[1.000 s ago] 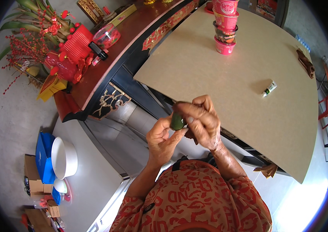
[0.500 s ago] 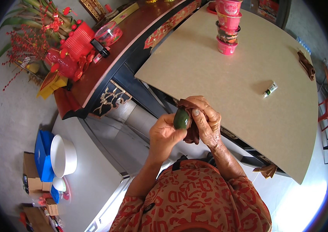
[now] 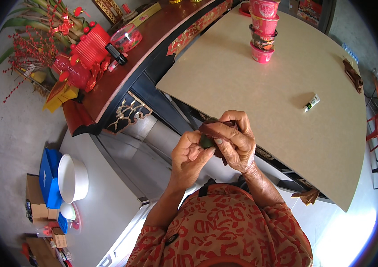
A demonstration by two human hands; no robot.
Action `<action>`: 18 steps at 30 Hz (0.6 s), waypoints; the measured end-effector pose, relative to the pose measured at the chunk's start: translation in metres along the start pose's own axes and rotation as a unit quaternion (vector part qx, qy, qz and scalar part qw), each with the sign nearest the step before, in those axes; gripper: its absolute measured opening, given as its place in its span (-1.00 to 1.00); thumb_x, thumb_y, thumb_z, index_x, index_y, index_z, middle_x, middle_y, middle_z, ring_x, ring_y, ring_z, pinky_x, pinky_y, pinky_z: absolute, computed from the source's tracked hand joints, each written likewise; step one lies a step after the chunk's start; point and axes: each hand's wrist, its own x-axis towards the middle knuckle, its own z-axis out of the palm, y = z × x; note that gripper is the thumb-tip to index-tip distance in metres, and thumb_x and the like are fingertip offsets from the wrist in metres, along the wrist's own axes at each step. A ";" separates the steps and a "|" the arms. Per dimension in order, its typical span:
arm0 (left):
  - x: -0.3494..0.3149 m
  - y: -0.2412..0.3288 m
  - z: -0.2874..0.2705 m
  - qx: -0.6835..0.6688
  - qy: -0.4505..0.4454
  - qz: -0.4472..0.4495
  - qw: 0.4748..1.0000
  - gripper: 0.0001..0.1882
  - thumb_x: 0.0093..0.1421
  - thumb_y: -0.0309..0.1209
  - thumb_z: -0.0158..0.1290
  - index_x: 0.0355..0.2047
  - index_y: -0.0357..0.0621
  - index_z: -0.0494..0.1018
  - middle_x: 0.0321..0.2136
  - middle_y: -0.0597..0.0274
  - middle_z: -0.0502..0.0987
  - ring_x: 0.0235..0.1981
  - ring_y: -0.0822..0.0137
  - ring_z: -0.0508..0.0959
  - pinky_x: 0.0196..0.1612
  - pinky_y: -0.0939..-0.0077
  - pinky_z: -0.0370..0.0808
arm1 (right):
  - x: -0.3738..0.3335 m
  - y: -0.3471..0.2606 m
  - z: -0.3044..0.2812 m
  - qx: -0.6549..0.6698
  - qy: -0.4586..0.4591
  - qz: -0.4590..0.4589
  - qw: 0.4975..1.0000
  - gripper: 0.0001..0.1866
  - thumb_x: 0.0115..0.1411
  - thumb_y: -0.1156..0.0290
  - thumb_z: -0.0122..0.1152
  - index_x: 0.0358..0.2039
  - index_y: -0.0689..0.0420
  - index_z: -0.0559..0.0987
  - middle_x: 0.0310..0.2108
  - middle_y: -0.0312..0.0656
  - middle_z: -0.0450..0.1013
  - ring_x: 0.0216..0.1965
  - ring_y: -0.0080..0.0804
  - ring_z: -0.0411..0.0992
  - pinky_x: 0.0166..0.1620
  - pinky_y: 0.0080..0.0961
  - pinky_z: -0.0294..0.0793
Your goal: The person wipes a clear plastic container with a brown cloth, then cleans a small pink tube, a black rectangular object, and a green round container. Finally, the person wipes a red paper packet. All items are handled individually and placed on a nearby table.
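In front of my chest, my left hand [image 3: 183, 156] pinches a smooth, glossy dark-green oval object [image 3: 206, 142] between thumb and fingers. It resembles a polished stone, but its exact kind is unclear. My right hand [image 3: 241, 144] is closed around a dark brown cloth [image 3: 207, 128], pressing it over the green object's upper side. A fold of the cloth hangs below the right fingers. Much of the green object is hidden by cloth and fingers. Both hands meet just off the near edge of the beige table [image 3: 224, 89].
A small white-and-green tube [image 3: 312, 103] and a crumpled brown cloth [image 3: 353, 76] lie on the table. Stacked instant-noodle cups [image 3: 263, 33] stand at its back. Left are a red-brown altar table [image 3: 149, 33] with red decorations and a grey surface holding a white tub [image 3: 73, 179].
My right fingers and the cloth have moved left over the green object, covering more of it. The left hand keeps its hold in nearly the same place.
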 end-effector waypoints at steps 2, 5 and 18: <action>0.001 0.005 0.006 -0.008 0.010 -0.002 1.000 -0.76 0.11 -0.66 0.07 -0.21 -0.23 0.34 -0.20 0.20 0.48 -0.14 0.44 0.46 -0.01 0.45 0.38 | 0.002 -0.003 -0.002 0.051 -0.007 0.067 0.996 -0.78 0.15 0.47 0.16 -0.17 0.14 0.61 -0.27 -0.19 0.30 -0.28 -0.41 0.37 -0.23 -0.55 0.42; -0.001 0.004 0.007 -0.019 0.024 -0.011 0.999 -0.75 0.10 -0.68 0.05 -0.21 -0.22 0.34 -0.22 0.20 0.47 -0.15 0.44 0.46 -0.03 0.45 0.37 | 0.007 -0.003 -0.006 0.079 0.010 0.184 0.980 -0.78 0.23 0.50 0.01 -0.17 0.23 0.58 -0.29 -0.16 0.39 -0.26 -0.44 0.38 -0.16 -0.56 0.41; -0.008 -0.003 -0.002 -0.023 0.026 0.001 0.999 -0.78 0.08 -0.66 0.08 -0.27 -0.20 0.33 -0.25 0.17 0.47 -0.16 0.34 0.49 -0.01 0.28 0.46 | -0.003 -0.015 0.000 0.049 0.007 0.096 0.994 -0.77 0.22 0.50 0.08 -0.13 0.17 0.58 -0.29 -0.23 0.26 -0.27 -0.51 0.33 -0.25 -0.58 0.40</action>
